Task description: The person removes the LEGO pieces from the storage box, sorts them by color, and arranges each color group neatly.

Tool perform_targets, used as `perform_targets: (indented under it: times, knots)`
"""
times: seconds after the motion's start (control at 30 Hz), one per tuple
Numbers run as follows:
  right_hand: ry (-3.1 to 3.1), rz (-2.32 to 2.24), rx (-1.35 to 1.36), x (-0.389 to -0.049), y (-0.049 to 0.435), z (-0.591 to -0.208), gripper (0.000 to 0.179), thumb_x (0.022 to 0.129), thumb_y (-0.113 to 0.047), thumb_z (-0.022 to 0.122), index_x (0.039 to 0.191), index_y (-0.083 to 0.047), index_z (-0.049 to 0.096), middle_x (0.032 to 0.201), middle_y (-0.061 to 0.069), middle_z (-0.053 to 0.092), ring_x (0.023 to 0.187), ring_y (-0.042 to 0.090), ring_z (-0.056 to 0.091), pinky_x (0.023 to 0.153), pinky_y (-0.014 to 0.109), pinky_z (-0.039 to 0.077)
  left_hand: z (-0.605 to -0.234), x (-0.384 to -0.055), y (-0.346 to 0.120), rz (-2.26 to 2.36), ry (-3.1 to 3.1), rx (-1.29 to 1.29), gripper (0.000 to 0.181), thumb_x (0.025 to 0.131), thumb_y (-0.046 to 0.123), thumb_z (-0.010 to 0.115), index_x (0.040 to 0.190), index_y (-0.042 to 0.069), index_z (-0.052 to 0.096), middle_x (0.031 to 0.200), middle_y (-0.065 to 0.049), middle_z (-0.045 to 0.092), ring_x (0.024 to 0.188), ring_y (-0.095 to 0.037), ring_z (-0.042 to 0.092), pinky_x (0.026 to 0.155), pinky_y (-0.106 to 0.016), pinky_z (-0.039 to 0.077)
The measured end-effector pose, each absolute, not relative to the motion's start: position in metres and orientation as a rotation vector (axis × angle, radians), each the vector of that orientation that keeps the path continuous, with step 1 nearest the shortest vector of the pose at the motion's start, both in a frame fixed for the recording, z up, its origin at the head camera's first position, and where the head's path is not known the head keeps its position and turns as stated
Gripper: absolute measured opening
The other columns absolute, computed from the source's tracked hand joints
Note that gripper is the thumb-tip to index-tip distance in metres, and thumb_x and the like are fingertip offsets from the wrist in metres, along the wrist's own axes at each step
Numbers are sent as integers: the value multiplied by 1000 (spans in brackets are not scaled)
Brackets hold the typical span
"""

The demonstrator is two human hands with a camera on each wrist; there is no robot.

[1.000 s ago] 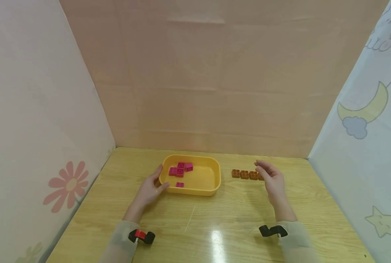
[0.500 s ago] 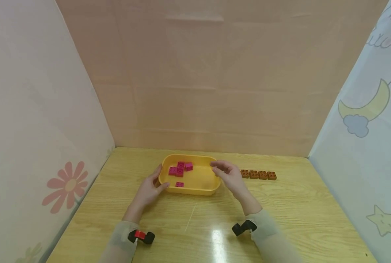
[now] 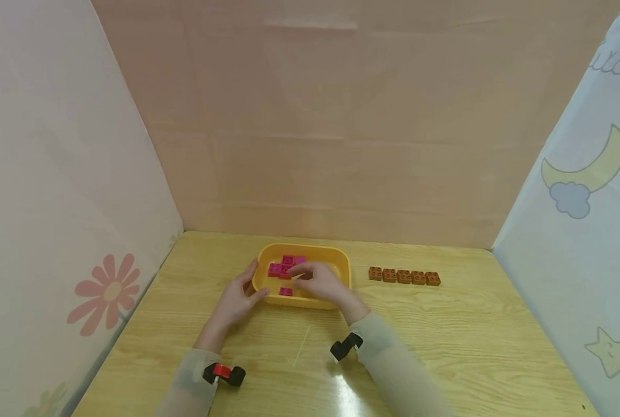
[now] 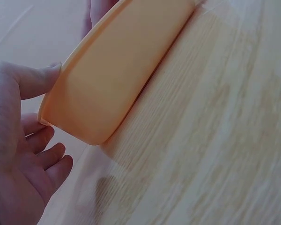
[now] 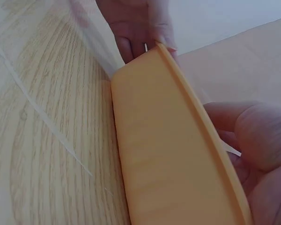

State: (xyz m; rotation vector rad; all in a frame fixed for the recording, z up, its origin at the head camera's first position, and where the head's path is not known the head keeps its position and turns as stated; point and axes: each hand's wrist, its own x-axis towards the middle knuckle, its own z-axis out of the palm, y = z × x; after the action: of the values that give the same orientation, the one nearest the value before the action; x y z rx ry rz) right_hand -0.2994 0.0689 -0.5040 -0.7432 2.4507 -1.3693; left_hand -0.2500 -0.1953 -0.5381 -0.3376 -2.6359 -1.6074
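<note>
A yellow plastic tray sits on the table with several pink toy building bricks clustered toward its left end. One more pink brick lies apart by the front wall. My left hand holds the tray's left end; in the left wrist view its thumb is on the rim and its fingers are at the end wall. Over the tray, my right hand reaches in with thumb and fingers apart beside the clustered bricks. The tray wall hides those fingertips in the right wrist view.
To the right of the tray, several brown bricks stand in a straight row. The wooden table meets a peach back panel, with patterned side panels left and right.
My right hand has moved left from the right end of the brown row, over the tray's rim, to the pink bricks. The left hand and tray have stayed in place.
</note>
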Motion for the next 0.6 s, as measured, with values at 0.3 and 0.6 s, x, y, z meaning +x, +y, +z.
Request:
perform_targets:
  times: [0.3, 0.6]
  knots:
    - [2457, -1243, -698, -303, 57, -507, 26, 100, -18, 78, 123, -7, 79, 118, 4, 78, 104, 18, 72, 94, 36, 61, -536, -250, -195, -1625, -2644, -329, 84, 102, 17, 76, 167, -2, 27, 174, -14, 24, 160, -31, 25, 130, -45, 23]
    - [2435, -1135, -692, -306, 55, -511, 27, 102, -25, 76, 125, -11, 79, 120, -1, 78, 110, 17, 71, 101, 38, 59, -535, -250, -195, -1591, -2681, -312, 84, 102, 19, 76, 167, 0, 26, 174, -12, 24, 160, -30, 25, 130, -46, 24]
